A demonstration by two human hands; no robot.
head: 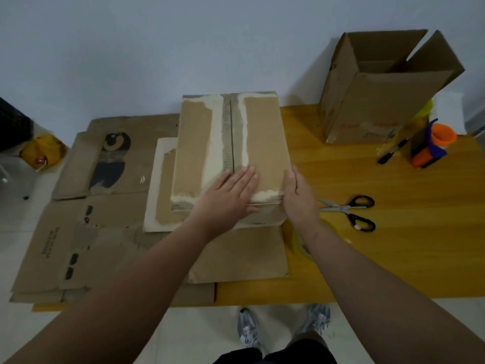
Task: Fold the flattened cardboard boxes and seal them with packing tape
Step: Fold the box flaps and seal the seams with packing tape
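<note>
Behind the right forearm [341, 248], the tape roll [298, 246] is half hidden.

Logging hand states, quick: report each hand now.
Left hand: open, pressing flat on the folded brown cardboard box.
Right hand: open, resting against that box's right side.

Folded cardboard box [265, 143]: top flaps met at a centre seam. Left grip [228, 195] lay flat on the top, fingers straight, at the seam's near end. Right grip [299, 200] rested against the box's right edge, thumb on top.

- Left of the left grip: flattened boxes [78, 232] lay stacked on the desk [393, 245].
- Right of the right grip: scissors [346, 210] lay near.
- Under the right forearm: a tape roll [301, 240] was partly hidden.
- Farther right and beyond: an open box [367, 101], a marker [392, 152] and a tape dispenser [430, 148] stood.
</note>
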